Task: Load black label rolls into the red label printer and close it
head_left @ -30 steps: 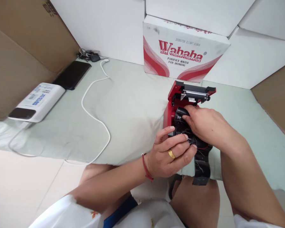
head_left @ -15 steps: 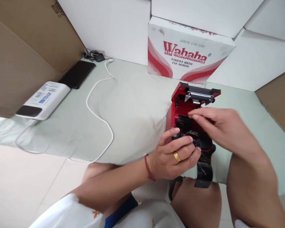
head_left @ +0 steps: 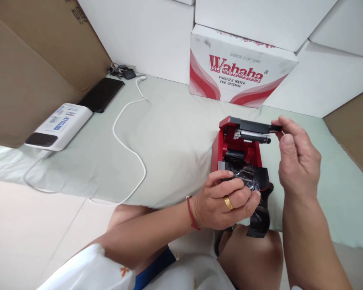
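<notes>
my left hand (head_left: 226, 203) is pinching the black film (head_left: 248, 180) at the front of the red printer (head_left: 230, 141), which is standing on the sheet (head_left: 169, 133) by my knee. my right hand (head_left: 298, 161) is pinching the lid (head_left: 251, 125) corner. it is better, i think, to be holding the film flat and tight.

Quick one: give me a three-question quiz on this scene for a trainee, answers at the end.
1. True or false: the right hand pinches the open lid of the red printer.
2. Which hand grips the black film? A: left hand. B: right hand.
3. Fill in: the box behind the printer reads ____.
Key: 1 true; 2 A; 3 Wahaha.
</notes>
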A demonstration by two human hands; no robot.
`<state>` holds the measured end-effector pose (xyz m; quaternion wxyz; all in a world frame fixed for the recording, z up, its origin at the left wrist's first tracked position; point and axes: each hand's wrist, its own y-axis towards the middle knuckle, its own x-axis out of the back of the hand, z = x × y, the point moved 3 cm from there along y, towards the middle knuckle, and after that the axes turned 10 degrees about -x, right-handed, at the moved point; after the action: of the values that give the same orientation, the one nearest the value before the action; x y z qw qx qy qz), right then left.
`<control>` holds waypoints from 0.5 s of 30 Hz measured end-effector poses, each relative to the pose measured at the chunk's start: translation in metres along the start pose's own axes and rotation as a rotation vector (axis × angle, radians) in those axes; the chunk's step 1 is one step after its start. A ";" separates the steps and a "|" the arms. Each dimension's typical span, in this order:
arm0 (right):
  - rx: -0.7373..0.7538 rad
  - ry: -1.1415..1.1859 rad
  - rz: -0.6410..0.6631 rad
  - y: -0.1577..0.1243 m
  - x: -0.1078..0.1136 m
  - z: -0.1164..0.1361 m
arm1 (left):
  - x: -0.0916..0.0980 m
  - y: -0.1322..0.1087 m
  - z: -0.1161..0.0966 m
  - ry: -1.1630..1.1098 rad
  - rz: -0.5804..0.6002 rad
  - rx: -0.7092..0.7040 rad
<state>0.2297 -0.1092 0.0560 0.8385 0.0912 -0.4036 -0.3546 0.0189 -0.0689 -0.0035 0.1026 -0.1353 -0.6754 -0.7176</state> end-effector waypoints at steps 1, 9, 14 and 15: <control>0.008 -0.002 -0.020 -0.007 0.002 0.002 | 0.000 0.000 0.000 0.003 0.000 -0.004; 0.142 0.012 0.057 -0.049 0.004 -0.003 | -0.001 0.002 -0.005 -0.020 -0.033 -0.030; 0.113 0.040 0.039 -0.067 -0.005 -0.017 | 0.004 0.008 0.008 -0.071 -0.024 0.009; 0.107 0.041 0.028 -0.069 -0.007 -0.018 | 0.006 0.010 0.015 -0.074 -0.031 0.048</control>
<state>0.2047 -0.1573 0.0094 0.8453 0.1374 -0.4060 -0.3190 0.0173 -0.0539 0.0085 0.0696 -0.1490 -0.6977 -0.6972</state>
